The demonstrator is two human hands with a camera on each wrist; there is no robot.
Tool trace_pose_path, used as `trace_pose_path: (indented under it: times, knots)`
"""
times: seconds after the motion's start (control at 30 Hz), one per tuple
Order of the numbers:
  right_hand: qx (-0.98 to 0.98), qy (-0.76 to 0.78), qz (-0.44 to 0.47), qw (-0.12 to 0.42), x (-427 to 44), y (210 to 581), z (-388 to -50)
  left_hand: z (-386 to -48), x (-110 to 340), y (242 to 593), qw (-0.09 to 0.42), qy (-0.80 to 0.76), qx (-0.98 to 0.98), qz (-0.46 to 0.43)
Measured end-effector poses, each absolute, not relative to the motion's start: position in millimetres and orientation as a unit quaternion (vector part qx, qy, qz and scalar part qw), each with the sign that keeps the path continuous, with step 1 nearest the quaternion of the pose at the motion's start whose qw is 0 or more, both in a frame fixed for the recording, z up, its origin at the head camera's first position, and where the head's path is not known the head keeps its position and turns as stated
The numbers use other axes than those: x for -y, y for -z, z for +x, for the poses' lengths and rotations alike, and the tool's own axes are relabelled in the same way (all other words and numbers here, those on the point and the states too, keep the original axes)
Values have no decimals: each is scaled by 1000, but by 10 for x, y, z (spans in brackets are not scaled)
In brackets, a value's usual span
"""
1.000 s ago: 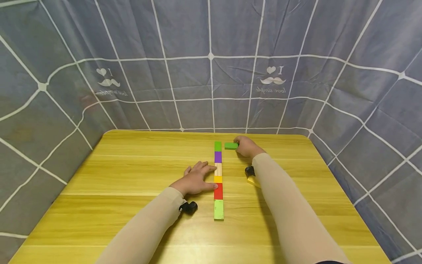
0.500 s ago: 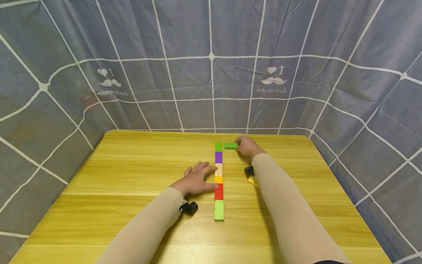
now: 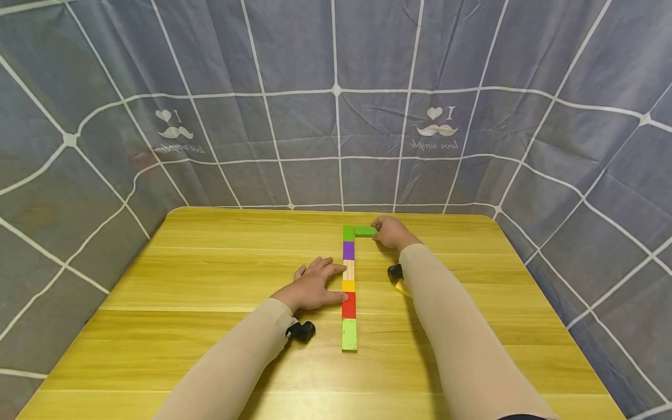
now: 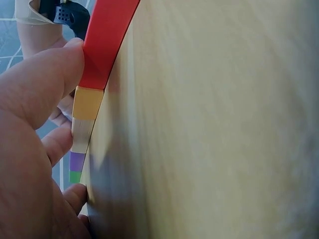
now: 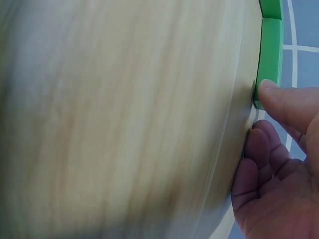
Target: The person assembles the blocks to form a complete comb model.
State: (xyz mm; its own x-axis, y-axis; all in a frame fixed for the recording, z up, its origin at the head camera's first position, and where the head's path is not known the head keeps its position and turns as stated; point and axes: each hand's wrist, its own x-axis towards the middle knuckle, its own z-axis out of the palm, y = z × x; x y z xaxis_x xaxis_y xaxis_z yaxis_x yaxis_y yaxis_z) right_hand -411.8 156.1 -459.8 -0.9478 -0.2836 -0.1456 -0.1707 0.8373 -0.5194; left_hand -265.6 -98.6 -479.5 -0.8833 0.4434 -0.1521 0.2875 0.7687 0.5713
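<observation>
Block (image 3: 363, 231), green, juts leftward from right grip (image 3: 394, 233), pinched at one end — left grip (image 3: 311, 287) spread against row (image 3: 349, 286).

grey white-lined curtain (image 3: 304, 125) behind and beside a wooden table (image 3: 199, 262)

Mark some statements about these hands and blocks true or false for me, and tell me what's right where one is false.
1. The right hand grips a green block. True.
2. That block lies in line with the row of blocks. False: it lies crosswise to it, at the far end.
3. The left hand has its thumb on the red block. True.
4. A purple block forms the row's near end. False: a light green block does.
5. The right sleeve partly hides a yellow block. True.
</observation>
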Motion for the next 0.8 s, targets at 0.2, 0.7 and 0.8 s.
trace_pose_path:
  times: [0.2,0.7,0.8]
  knots:
    - [-954,251,-121,110,-1546,4609,-4115,-2658,988,4801,141,-275,-931,197]
    - [-951,263,-123,104,-1545,4607,-4107,-2642,990,4777,145,-278,-929,197]
    - [-951,265,-122,104,-1545,4598,-4100,-2645,992,4781,145,-278,-929,197]
